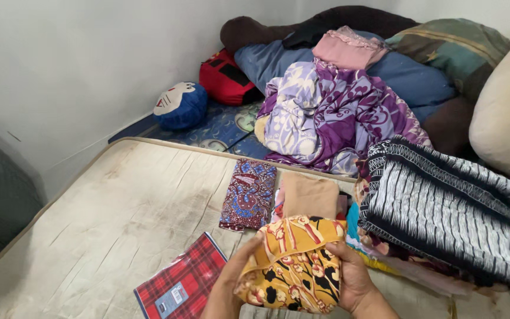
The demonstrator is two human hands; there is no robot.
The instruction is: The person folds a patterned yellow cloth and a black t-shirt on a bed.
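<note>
Both hands hold a folded yellow floral cloth (293, 266) at 6 o'clock, low over the bare mattress (107, 218). Left hand (231, 280) cups its left edge, fingers wrapped under and grasping the fold. Right hand (349, 277) grips the right edge, fingers curled behind the bundle, thumb on top.

Handling, as a judgement: light, soft, floppy fabric, not fragile. It looks a bit slick and likely to sag or unfold if pinched at one corner. Best hold is along both folded edges or flat under the bundle, as the hands do.

Around it: a red plaid packet (181, 283) lies flat at 7 o'clock, just beside the left hand. A folded dark red patterned cloth (249, 195) sits at 12 o'clock, a folded tan cloth (309, 196) touching its right side. A black-and-white striped cloth (444, 207) tops a mixed stack at 3 o'clock. Farther up, a purple floral sheet (332, 112) is heaped at 1 o'clock. A round blue cushion (179, 105) sits at 11 o'clock near the wall (78, 65).
</note>
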